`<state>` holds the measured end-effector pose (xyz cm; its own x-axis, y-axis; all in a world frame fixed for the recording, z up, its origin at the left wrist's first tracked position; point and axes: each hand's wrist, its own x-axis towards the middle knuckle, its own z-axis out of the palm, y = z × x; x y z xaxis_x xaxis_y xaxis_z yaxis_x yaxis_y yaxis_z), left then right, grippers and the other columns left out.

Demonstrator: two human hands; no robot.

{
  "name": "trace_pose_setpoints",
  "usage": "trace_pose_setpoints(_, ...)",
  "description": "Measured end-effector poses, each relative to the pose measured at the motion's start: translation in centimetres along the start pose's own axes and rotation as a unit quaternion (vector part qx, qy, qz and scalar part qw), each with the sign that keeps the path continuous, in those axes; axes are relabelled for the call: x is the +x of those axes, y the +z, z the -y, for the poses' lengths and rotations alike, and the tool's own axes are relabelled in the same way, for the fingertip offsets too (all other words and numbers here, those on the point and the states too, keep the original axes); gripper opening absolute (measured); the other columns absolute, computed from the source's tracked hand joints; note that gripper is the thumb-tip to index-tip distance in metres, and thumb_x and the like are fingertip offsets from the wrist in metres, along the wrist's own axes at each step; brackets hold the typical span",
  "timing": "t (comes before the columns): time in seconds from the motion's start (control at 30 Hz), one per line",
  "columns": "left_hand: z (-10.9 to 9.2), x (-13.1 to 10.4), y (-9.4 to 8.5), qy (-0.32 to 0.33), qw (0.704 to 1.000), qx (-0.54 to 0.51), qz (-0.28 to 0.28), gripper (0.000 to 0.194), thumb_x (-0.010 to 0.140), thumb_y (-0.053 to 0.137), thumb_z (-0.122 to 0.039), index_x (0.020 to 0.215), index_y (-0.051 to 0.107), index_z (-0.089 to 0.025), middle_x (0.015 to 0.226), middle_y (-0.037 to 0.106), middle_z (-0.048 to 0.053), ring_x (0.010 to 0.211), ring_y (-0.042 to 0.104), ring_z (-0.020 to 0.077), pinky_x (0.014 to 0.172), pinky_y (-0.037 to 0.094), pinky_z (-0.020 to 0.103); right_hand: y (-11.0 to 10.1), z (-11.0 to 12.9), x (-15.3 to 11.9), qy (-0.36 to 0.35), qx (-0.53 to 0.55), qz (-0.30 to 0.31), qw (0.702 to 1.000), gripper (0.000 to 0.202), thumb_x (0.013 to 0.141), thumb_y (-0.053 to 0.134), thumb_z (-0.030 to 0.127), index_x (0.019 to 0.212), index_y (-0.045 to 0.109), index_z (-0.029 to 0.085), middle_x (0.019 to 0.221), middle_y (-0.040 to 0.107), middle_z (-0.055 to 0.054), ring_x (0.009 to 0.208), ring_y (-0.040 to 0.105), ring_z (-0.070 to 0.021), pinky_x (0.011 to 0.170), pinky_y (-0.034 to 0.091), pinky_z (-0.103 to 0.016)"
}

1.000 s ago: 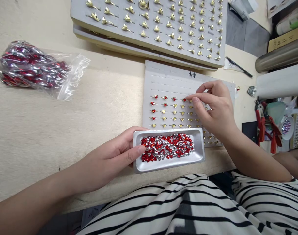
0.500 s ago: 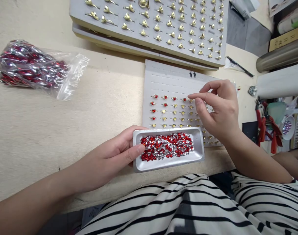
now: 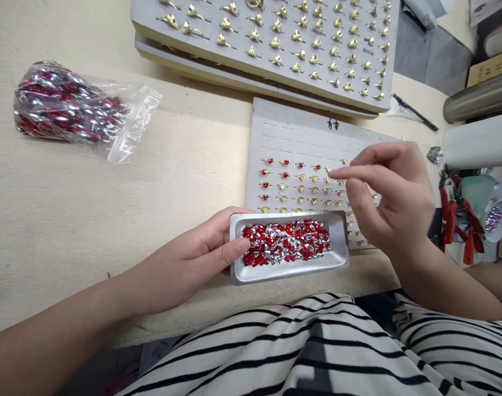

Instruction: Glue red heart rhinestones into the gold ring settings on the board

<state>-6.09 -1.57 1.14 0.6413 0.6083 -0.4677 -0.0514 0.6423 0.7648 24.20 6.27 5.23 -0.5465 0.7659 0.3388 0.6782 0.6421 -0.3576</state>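
Note:
In my left hand [image 3: 201, 250] is a shallow metal tray [image 3: 341, 242], its thumb over the left rim. Loose red heart-like gems with silver backs [image 3: 286, 242] fill much of the tray floor. Behind it lies a grey foam ring board [image 3: 275, 126] with rows of gold-coloured rings [image 3: 301, 188]. A few rings at the upper left carry red stones [image 3: 286, 163]; the others in sight show bare settings. My right hand [image 3: 393, 192] hovers over the board, index finger stretched out near the top ring row, thumb apart from it. No item shows between these fingers. The hand hides the board's right part.
Thicker stacked ring boards [image 3: 259, 60] with gold rings stand at the back. A zip bag of red and silver gems [image 3: 69, 104] lies on the left. Red-handled pliers [image 3: 469, 236], a black pen [image 3: 415, 113] and a white roll [image 3: 477, 140] are at the right.
My right hand has shifted right and lifted slightly off the ring row, its index finger now past the last red-stoned ring. The view has shifted a little; my left hand still holds the tray.

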Motion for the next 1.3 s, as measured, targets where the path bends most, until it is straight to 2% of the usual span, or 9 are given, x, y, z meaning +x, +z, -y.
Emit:
trace_pose_setpoints(0.07,0.0,0.0,0.0,0.003,1.000,0.000,0.000,0.038,0.106,0.057,-0.044,0.142,0.058,-0.033,0.129,0.073,-0.002,0.112,0.068,0.0116,0.094,0.055,0.015,-0.8,1.4,-0.3,-0.076,0.019,0.060,0.995,0.020,0.093,0.075,0.021,0.113,0.073,0.024,0.101,0.070,-0.006,0.087,0.064,-0.0206,0.076,0.049,-0.039)
trace_pose_setpoints(0.13,0.0,0.0,0.0,0.009,1.000,0.000,-0.001,0.038,0.106,0.057,-0.045,0.142,0.058,-0.033,0.129,0.073,-0.002,0.117,0.068,0.0124,0.094,0.054,0.015,-1.2,2.5,-0.6,-0.108,-0.007,0.131,0.985,0.023,0.093,0.077,0.021,0.115,0.071,0.023,0.098,0.074,-0.003,0.080,0.061,-0.0179,0.070,0.043,-0.037)
trace_pose_setpoints(0.2,-0.1,0.1,0.1,0.014,1.000,-0.001,-0.003,0.038,0.106,0.058,-0.045,0.142,0.058,-0.034,0.133,0.072,-0.002,0.122,0.067,0.0132,0.095,0.053,0.014,-1.4,3.1,-0.9,-0.116,-0.029,0.169,0.978,0.022,0.095,0.075,0.021,0.116,0.069,0.022,0.096,0.077,-0.001,0.078,0.058,-0.0172,0.069,0.039,-0.036)
trace_pose_setpoints(0.33,-0.2,0.3,0.2,0.028,1.000,-0.005,0.001,0.038,0.107,0.056,-0.043,0.144,0.057,-0.035,0.137,0.071,-0.003,0.127,0.065,0.0131,0.096,0.052,0.014,-1.3,3.3,-1.2,-0.119,-0.044,0.202,0.971,0.023,0.098,0.072,0.024,0.121,0.067,0.022,0.103,0.079,-0.001,0.083,0.058,-0.0184,0.072,0.038,-0.036)
trace_pose_setpoints(0.47,-0.2,0.3,0.3,0.033,0.999,-0.001,-0.002,0.039,0.107,0.056,-0.043,0.145,0.056,-0.036,0.140,0.069,-0.003,0.131,0.063,0.0142,0.096,0.052,0.015,-1.4,3.1,-1.4,-0.110,-0.047,0.232,0.965,0.019,0.101,0.066,0.018,0.119,0.067,0.022,0.105,0.079,-0.001,0.087,0.059,-0.0191,0.074,0.038,-0.036)
trace_pose_setpoints(0.77,0.0,0.0,0.0,0.018,1.000,0.010,-0.005,0.040,0.106,0.056,-0.046,0.145,0.055,-0.034,0.131,0.071,-0.003,0.121,0.065,0.0130,0.095,0.053,0.016,-1.9,3.3,-1.0,-0.050,0.091,0.213,0.972,0.013,0.101,0.062,0.011,0.110,0.068,0.018,0.102,0.080,-0.001,0.092,0.070,-0.0140,0.081,0.051,-0.029)
trace_pose_setpoints(1.03,-0.2,0.3,0.1,0.037,0.999,0.004,-0.019,0.040,0.105,0.060,-0.043,0.144,0.059,-0.032,0.133,0.072,0.001,0.117,0.068,0.0136,0.094,0.055,0.017,-2.2,3.1,-0.9,-0.027,0.102,0.201,0.974,0.026,0.101,0.062,0.011,0.125,0.070,0.017,0.110,0.080,-0.006,0.099,0.076,-0.0146,0.087,0.060,-0.026)
trace_pose_setpoints(1.2,-1.0,0.7,0.6,0.050,0.995,-0.031,-0.083,0.038,0.101,0.065,-0.045,0.134,0.069,-0.026,0.127,0.077,0.006,0.107,0.074,0.0174,0.087,0.061,0.022,-2.9,2.6,-0.5,0.043,0.104,0.148,0.983,0.023,0.100,0.065,0.013,0.116,0.074,0.027,0.108,0.083,0.002,0.096,0.079,-0.0130,0.088,0.064,-0.025)
trace_pose_setpoints(1.3,-1.2,0.9,0.3,0.056,0.987,-0.052,-0.141,0.041,0.099,0.068,-0.046,0.134,0.069,-0.025,0.127,0.078,0.007,0.102,0.077,0.0190,0.081,0.064,0.023,-3.3,1.9,-0.5,0.119,0.169,0.104,0.973,0.020,0.097,0.071,0.016,0.110,0.078,0.030,0.102,0.083,0.003,0.090,0.079,-0.0136,0.083,0.067,-0.026)
